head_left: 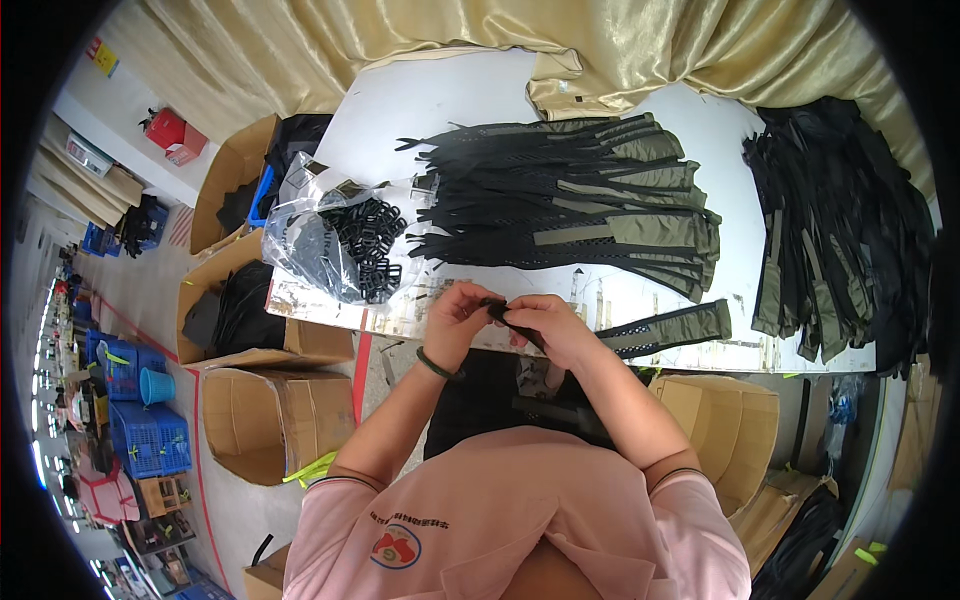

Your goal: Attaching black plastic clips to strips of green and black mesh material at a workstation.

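At the table's front edge my left hand (460,320) and my right hand (552,328) meet in a pinch. Between their fingertips is the black strap end (497,311) of a fabric shoulder strap. From behind my right hand the rest of this shoulder strap (682,326), black mesh with an olive-grey wide end, lies out to the right on the table. Whether a buckle is also between my fingers is too small to tell. Beyond my hands, a clear plastic bag (305,255) lies open with many black plastic buckles (372,245) spilling from it.
A row of similar straps (570,195) covers the middle of the white table (440,85); another dark pile (840,220) lies at its right end. Cardboard boxes (265,425) stand left of the table, with another box (725,420) to my right. Gold curtains (450,25) hang behind.
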A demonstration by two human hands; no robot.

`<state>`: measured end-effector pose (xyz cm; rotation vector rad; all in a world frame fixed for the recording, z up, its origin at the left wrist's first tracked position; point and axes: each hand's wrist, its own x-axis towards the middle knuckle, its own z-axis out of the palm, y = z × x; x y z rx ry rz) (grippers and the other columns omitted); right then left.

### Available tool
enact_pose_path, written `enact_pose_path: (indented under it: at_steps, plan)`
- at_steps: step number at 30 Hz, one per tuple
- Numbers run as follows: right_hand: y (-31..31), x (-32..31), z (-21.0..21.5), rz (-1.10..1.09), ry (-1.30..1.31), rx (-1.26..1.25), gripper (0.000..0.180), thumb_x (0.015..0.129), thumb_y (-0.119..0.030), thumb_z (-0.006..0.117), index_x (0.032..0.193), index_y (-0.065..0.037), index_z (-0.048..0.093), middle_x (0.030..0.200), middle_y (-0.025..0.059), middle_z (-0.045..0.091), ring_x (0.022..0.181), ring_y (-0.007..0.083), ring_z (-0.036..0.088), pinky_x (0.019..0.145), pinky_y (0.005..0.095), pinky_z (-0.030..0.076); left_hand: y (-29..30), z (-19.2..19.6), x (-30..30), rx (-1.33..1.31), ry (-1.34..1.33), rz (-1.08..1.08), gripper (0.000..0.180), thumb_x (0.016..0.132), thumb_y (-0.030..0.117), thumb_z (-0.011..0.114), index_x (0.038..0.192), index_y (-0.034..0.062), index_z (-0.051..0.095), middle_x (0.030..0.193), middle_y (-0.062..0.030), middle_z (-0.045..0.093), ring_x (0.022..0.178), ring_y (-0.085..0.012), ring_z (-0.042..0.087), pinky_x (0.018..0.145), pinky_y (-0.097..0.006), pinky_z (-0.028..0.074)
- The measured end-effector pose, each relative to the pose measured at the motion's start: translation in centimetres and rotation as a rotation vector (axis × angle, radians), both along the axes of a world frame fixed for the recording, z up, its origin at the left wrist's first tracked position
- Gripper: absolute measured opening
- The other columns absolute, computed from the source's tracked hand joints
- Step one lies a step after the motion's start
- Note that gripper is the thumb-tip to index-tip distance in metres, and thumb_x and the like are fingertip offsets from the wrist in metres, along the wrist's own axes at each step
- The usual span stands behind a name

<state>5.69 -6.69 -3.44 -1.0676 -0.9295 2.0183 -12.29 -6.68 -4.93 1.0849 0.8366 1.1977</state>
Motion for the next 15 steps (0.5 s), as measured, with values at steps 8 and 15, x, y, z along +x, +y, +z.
enact_pose_path:
  at_steps: [8, 15]
  plan:
    - [-0.8, 0.0, 0.6, -0.143, 0.244, 0.004, 0.013, 0.086, -0.008, 0.058, 0.092, 0.003, 0.062, 0.077, 0.0067, 0.060, 0.064, 0.0137, 0.055, 0.061, 0.0242, 0.042, -0.8, 0.4, 0.6, 0.186, 0.107, 0.021, 0.021, 0.081, -0.012, 0.055, 0.098, -0.0003, 0.056, 0.099, -0.0091, 0.062, 0.091, -0.0161, 0.061, 0.080, -0.026, 0.049]
    - [-1.1, -0.2, 1.3, -0.134, 0.047, 0.185, 0.011, 0.089, -0.008, 0.056, 0.091, 0.001, 0.062, 0.074, 0.0025, 0.057, 0.066, 0.0094, 0.054, 0.061, 0.0215, 0.041, -0.9, 0.6, 0.5, 0.503, 0.515, 0.163, 0.020, 0.073, -0.010, 0.062, 0.089, 0.0019, 0.057, 0.101, -0.0133, 0.062, 0.090, -0.0275, 0.062, 0.078, -0.031, 0.049]
